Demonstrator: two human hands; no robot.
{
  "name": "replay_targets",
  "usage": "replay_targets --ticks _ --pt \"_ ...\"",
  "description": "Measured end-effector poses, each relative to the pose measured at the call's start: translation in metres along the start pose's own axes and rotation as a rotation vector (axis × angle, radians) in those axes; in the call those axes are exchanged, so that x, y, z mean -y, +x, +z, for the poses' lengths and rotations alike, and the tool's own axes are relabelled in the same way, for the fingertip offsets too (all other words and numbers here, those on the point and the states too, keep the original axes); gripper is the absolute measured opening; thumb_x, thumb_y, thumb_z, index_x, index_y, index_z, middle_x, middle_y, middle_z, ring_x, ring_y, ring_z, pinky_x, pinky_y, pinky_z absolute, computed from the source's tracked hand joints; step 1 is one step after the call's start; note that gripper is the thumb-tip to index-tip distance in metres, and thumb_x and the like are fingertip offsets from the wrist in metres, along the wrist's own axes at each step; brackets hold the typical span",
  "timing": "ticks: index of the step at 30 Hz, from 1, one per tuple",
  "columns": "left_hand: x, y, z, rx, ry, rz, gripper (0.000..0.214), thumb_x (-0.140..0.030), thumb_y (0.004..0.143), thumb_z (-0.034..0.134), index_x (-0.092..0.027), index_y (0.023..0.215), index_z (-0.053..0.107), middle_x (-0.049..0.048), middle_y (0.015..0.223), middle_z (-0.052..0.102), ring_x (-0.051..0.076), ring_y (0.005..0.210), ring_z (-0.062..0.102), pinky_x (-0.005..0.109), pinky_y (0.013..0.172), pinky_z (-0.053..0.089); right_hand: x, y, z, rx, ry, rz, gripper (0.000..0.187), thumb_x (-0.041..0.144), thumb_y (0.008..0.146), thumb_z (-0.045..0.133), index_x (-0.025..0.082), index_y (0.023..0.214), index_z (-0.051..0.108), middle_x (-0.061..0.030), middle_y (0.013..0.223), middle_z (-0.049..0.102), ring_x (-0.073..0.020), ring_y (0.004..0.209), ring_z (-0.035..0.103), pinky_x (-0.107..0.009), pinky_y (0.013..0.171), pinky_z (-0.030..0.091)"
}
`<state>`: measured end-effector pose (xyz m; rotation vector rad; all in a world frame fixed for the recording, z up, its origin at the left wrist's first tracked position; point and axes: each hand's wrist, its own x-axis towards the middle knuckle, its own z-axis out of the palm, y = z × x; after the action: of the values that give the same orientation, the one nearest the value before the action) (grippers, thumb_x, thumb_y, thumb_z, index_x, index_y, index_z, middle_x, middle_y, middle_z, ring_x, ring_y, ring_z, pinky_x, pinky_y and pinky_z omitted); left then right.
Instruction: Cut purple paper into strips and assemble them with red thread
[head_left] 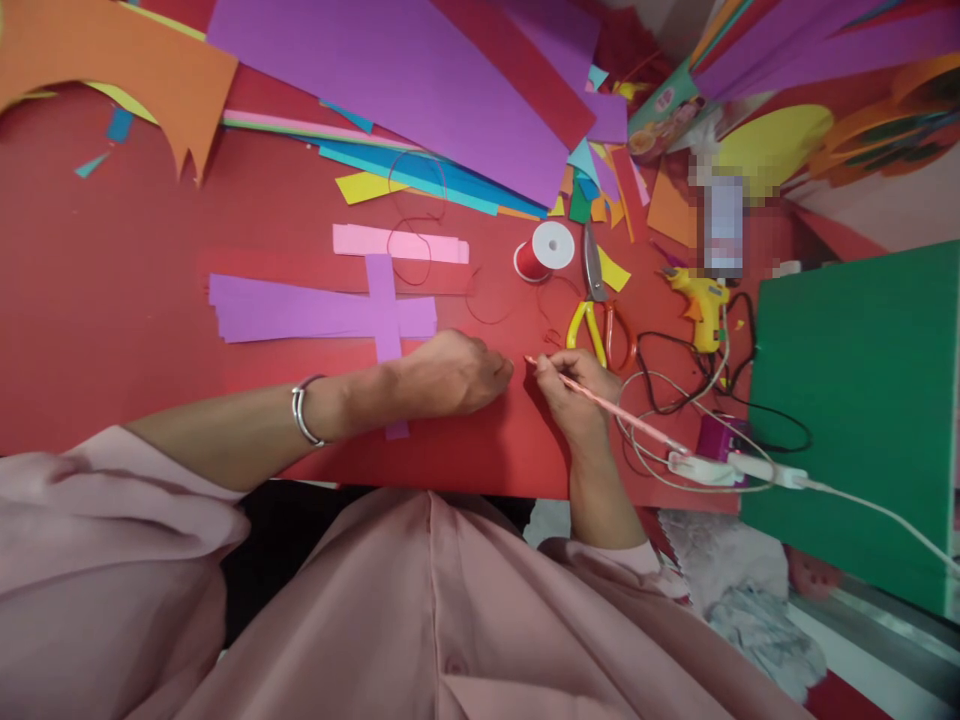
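Observation:
My right hand (574, 385) grips a slim pink pencil (619, 412), its tip pointing left and its far end slanting down to the right. My left hand (469, 372) is closed in a pinch just left of the tip; whatever lies between its fingers is too small to make out. Beneath my left wrist runs an upright purple paper strip (384, 300), laid across a stack of purple strips (292, 308). Loose red thread (487, 318) curls over the table above my hands, near a spool of red thread (534, 262). Scissors (592, 265) with yellow and orange handles lie above my right hand.
Pink strips (397, 243) lie behind the purple ones. Large purple sheets (420, 80) and paper scraps cover the back. On the right are a yellow glue gun (703, 305), tangled cables (694, 400), a phone (724, 225) and a green board (855, 420). The red table (112, 350) ends near my body.

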<state>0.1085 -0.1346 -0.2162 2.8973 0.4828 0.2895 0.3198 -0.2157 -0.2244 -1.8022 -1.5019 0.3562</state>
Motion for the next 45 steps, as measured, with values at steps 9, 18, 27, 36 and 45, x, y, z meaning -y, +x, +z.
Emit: replay_targets --ticks 9,18,27,36,45 --pt "0.0 0.001 -0.001 0.029 -0.015 -0.018 0.028 -0.016 0.103 0.044 -0.015 0.092 0.069 0.0067 0.071 0.066 0.019 0.059 0.058 0.033 0.054 0.029 0.003 0.001 -0.003 0.053 0.032 -0.024 0.025 0.038 0.09 0.072 0.024 0.071 0.064 0.0055 0.058 0.059 -0.0117 0.05 0.052 -0.026 0.052 0.042" --pt "0.001 -0.001 0.004 -0.008 -0.019 0.0 0.027 -0.014 0.103 0.043 -0.014 0.093 0.068 0.0065 0.071 0.067 0.019 0.057 0.056 0.033 0.054 0.027 0.002 0.0 0.0 0.032 0.024 -0.032 0.023 0.037 0.09 0.074 0.024 0.074 0.066 0.0051 0.062 0.063 -0.0121 0.053 0.056 -0.027 0.056 0.044" --pt "-0.001 0.001 -0.004 0.074 -0.012 -0.025 0.029 -0.015 0.104 0.042 -0.015 0.096 0.07 0.007 0.074 0.066 0.019 0.061 0.056 0.034 0.057 0.032 -0.001 -0.001 0.002 -0.025 -0.021 0.021 0.024 0.039 0.09 0.071 0.024 0.072 0.063 0.005 0.062 0.062 -0.0127 0.055 0.056 -0.027 0.056 0.043" --pt "0.005 -0.002 0.005 -0.126 0.044 -0.011 0.031 -0.018 0.104 0.041 -0.014 0.096 0.071 0.005 0.064 0.06 0.018 0.052 0.051 0.031 0.052 0.029 0.008 -0.004 -0.006 0.038 0.096 -0.083 0.019 0.043 0.097 0.071 0.026 0.091 0.076 -0.0009 0.079 0.081 -0.0177 0.065 0.074 -0.031 0.063 0.057" --pt "0.012 0.0 -0.004 -0.156 0.116 -0.035 0.036 -0.026 0.106 0.044 -0.013 0.088 0.072 0.0071 0.064 0.061 0.018 0.056 0.055 0.031 0.052 0.029 0.004 -0.006 -0.009 0.189 -0.001 -0.392 0.024 0.032 0.102 0.06 0.025 0.113 0.08 -0.0052 0.101 0.085 -0.0211 0.084 0.082 -0.033 0.077 0.063"
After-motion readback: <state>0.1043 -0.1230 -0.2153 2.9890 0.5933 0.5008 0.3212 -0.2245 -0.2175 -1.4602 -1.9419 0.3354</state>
